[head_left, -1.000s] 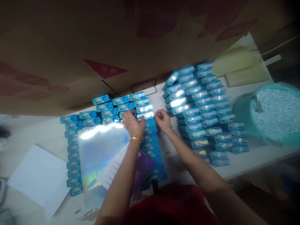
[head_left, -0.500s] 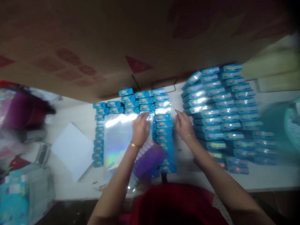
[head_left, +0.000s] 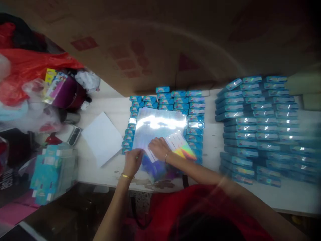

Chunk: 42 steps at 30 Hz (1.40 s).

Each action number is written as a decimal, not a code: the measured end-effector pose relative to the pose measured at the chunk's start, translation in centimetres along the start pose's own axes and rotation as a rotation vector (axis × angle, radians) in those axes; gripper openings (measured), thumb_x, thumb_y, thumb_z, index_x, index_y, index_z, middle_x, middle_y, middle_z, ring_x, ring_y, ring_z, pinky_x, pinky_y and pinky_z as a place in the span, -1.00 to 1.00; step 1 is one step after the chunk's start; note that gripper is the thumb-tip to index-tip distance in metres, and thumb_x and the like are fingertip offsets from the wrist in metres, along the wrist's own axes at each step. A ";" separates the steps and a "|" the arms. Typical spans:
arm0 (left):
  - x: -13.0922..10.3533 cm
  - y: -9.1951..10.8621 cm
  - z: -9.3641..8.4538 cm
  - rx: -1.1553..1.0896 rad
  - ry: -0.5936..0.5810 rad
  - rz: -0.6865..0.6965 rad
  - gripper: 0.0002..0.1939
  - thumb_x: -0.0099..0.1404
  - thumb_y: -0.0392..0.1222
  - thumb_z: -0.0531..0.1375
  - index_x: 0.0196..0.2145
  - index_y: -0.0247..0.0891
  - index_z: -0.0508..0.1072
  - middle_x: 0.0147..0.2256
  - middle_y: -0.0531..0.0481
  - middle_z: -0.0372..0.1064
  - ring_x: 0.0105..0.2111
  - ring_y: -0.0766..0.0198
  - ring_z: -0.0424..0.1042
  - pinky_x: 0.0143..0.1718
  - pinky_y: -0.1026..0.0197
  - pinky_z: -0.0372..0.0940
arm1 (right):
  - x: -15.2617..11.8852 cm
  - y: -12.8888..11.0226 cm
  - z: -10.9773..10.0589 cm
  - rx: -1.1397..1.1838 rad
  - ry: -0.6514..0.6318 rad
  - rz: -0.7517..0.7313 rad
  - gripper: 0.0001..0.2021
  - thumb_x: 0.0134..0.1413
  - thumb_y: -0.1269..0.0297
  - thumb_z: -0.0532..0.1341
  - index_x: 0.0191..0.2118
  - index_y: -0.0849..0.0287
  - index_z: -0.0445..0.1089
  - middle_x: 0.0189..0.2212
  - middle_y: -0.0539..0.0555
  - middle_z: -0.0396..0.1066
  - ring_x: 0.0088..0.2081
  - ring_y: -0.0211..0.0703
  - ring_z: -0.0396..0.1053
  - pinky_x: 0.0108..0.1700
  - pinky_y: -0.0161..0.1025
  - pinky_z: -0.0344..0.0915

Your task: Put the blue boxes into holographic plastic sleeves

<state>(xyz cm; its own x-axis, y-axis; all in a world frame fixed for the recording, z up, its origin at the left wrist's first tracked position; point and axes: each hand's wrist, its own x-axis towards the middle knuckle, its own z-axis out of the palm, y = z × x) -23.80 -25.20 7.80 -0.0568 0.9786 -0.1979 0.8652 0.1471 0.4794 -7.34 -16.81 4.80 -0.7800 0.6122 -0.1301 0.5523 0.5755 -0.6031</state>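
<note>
A long white table spans the middle of the frame, brown stains marking its near edge at lower centre. Small glossy blue rectangular boxes sit in close rows at centre; a larger group of blue boxes stands at right. One square white sheet lies cornerwise, left of centre.

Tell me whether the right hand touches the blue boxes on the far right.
Apart: the head view shows a strip of white tabletop between the right hand and those blue boxes.
</note>
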 end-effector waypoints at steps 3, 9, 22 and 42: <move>1.1 0.4 0.4 0.207 0.086 0.086 -0.77 0.31 -0.20 0.08 -0.16 -0.13 0.50 -0.20 -0.13 0.50 -0.16 0.07 0.41 -0.11 0.02 0.13 | 0.3 0.7 -0.9 0.022 -0.013 0.109 -0.75 0.31 0.32 0.00 -0.29 0.18 0.41 -0.30 0.12 0.45 -0.18 -0.07 0.27 -0.16 -0.15 0.02; 1.8 0.2 2.4 0.241 0.116 0.205 -0.74 0.32 -0.26 0.08 -0.08 -0.11 0.45 0.00 -0.15 0.43 -0.01 0.02 0.33 -0.05 -0.04 0.06 | 0.9 1.6 -0.9 -0.007 0.018 0.234 -0.75 0.29 0.31 0.02 -0.33 0.17 0.41 -0.32 0.11 0.45 -0.21 -0.07 0.27 -0.15 -0.15 0.01; -2.2 6.7 -2.8 -0.673 0.544 -0.271 -0.86 0.19 -0.14 0.24 -0.38 -0.20 0.35 -0.38 0.04 0.37 -0.31 0.27 0.38 -0.18 0.17 0.26 | -1.8 1.1 -0.2 0.523 0.413 0.098 -0.51 0.33 -0.01 -0.16 -0.10 0.19 0.39 -0.14 0.19 0.41 -0.05 -0.03 0.28 0.03 -0.08 0.14; 16.8 19.5 10.6 -0.556 0.307 -0.082 -0.88 0.14 -0.18 0.21 -0.51 -0.21 0.37 -0.29 0.00 0.36 -0.21 0.20 0.33 -0.11 0.13 0.23 | -10.5 18.3 -12.0 0.391 0.629 0.579 -0.75 0.13 0.12 0.11 -0.47 0.13 0.32 -0.54 -0.04 0.29 -0.45 -0.23 0.22 -0.34 -0.30 0.14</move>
<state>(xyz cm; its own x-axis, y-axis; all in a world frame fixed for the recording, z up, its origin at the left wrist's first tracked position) -2.56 -7.45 4.75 -0.3232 0.9455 -0.0386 0.4693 0.1956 0.8611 14.48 -6.18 4.63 -0.0495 0.9925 -0.1122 0.5774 -0.0632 -0.8140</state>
